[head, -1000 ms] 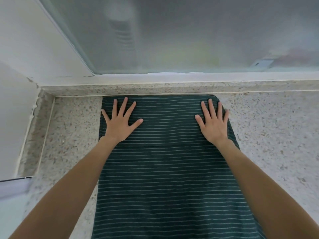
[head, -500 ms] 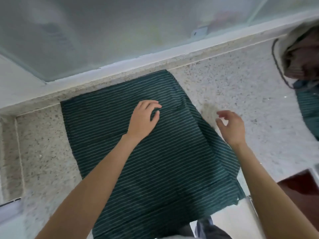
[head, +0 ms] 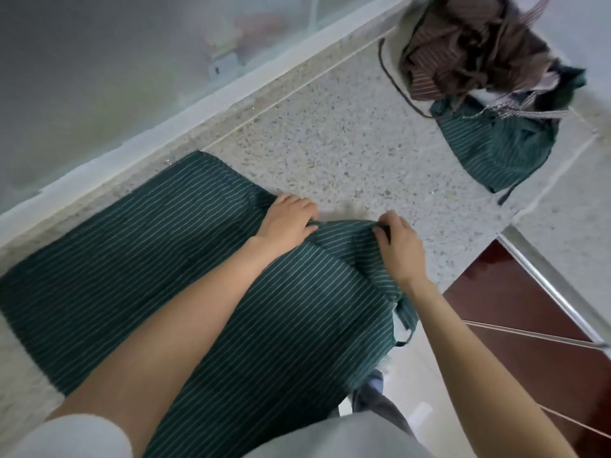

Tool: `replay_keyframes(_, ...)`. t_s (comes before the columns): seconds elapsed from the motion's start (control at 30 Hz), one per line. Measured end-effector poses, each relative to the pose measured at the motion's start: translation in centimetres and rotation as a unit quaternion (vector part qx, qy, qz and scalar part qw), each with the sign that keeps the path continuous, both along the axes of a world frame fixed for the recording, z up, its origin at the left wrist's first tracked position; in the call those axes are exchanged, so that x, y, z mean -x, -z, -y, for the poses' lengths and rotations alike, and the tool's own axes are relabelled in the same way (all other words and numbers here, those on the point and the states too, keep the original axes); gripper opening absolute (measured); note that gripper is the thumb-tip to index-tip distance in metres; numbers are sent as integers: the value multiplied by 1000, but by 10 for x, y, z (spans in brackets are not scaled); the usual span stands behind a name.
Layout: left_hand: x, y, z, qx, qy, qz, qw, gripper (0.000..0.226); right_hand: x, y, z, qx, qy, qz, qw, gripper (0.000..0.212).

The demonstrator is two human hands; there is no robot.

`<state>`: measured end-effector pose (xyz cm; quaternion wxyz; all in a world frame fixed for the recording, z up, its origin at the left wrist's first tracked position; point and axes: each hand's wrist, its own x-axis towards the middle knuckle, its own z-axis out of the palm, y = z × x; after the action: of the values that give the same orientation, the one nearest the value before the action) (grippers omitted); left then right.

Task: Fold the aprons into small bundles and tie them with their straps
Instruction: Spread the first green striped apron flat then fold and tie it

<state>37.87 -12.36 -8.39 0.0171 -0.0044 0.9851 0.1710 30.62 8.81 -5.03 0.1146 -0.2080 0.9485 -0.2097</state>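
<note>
Both hands pinch the green apron's (head: 172, 259) right edge, left hand (head: 287, 219) and right hand (head: 400, 246) apart, probably to fold it across evenly.

green apron (head: 158, 259) near end cut off, apron pile (head: 489, 77) top cropped

Left hand (head: 287, 218): a second ago it pressed flat on the far left corner of the green striped apron (head: 158, 259); now it has crossed to the right edge, fingers curled over the cloth.
Right hand (head: 398, 244): flat on the far right corner before, then lifted clear off the edge; now it pinches the same right edge.
Apron edge: it lay flat on the bench (head: 337, 150); now it is raised in a ridge between the two hands.
</note>
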Motion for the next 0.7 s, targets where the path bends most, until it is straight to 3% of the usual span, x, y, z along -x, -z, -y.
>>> replay_keyframes(0.1,-5,-8,3,-20,-53,-172,984,12,18,-29,11,85,-55,-141,985,10)
replay_keyframes(0.17,-11,-9,8,-34,-61,-185,980,13,24,-42,14,115,-146,-211,960,10)
replay_keyframes(0.23,-17,-3,15,-36,-29,-141,989,21,23,-41,10,99,-275,-230,928,9)
replay_keyframes(0.3,-26,5,21,-36,7,-43,998,23,10,-23,-1,34,-374,-164,912,13)
replay_keyframes(0.33,-30,7,21,-42,11,14,999,20,0,-13,-9,-8,-392,-108,914,26)
replay_keyframes(0.43,-33,5,18,-60,-1,100,993,17,-24,6,-27,-37,-331,49,941,55)
replay_keyframes(0.57,-24,-3,13,-30,-9,60,998,32,-17,5,-19,77,-170,-35,982,20)
replay_keyframes(0.7,-4,-15,-13,-62,31,49,996,53,3,12,-23,1,-42,-42,998,46)
